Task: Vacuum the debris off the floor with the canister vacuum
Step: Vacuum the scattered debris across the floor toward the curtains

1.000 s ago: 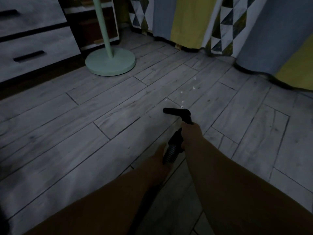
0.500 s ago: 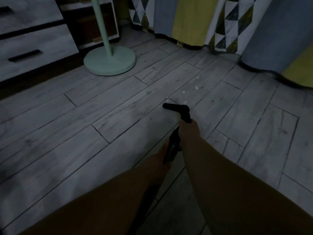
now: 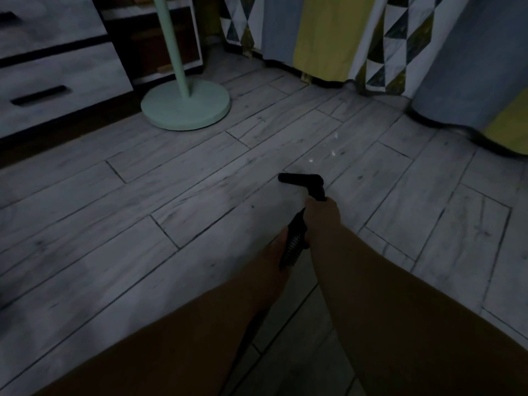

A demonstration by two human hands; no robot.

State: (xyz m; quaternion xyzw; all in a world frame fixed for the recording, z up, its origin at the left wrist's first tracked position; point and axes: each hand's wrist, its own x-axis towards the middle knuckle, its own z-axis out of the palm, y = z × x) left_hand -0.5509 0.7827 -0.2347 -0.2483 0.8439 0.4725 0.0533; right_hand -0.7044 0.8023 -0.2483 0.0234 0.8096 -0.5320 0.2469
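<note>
grips the black wand (image 3: 318, 192) with the right hand (image 3: 323, 217), fist wrapped close behind the nozzle (image 3: 298, 179), probably for finer steering. meets the ribbed hose (image 3: 293, 250) at its side with the left hand (image 3: 281, 244), likely to take its weight; too dim to tell whether curled round it or merely resting. holds the nozzle low at the floor (image 3: 200, 201), just short of the white debris (image 3: 333, 152), seemingly lined up to push forward over it.
</note>
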